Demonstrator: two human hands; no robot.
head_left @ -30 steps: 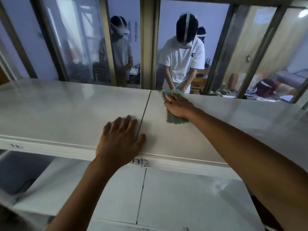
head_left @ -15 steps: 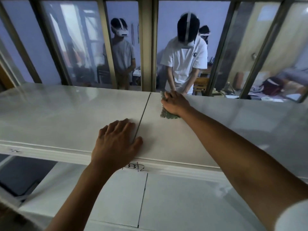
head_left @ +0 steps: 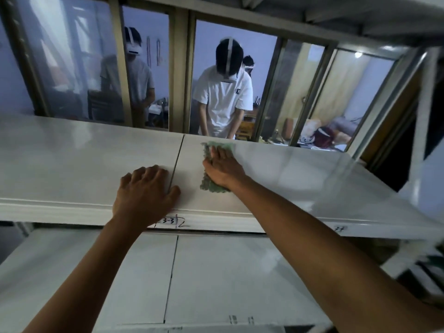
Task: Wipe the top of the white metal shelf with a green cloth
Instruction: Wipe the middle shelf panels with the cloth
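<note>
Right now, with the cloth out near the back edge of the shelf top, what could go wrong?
The green cloth reaches almost to the far edge of the shelf top; a long push could send it off the back. The right hand lies flat on it without gripping, so it may bunch or slip. The left hand rests by the panel seam, so that strip may go unwiped.

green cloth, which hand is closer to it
Right. The right hand lies flat on top of the green cloth, pressing it to the shelf top. The left hand rests on the bare surface beside it, across the seam.
</note>
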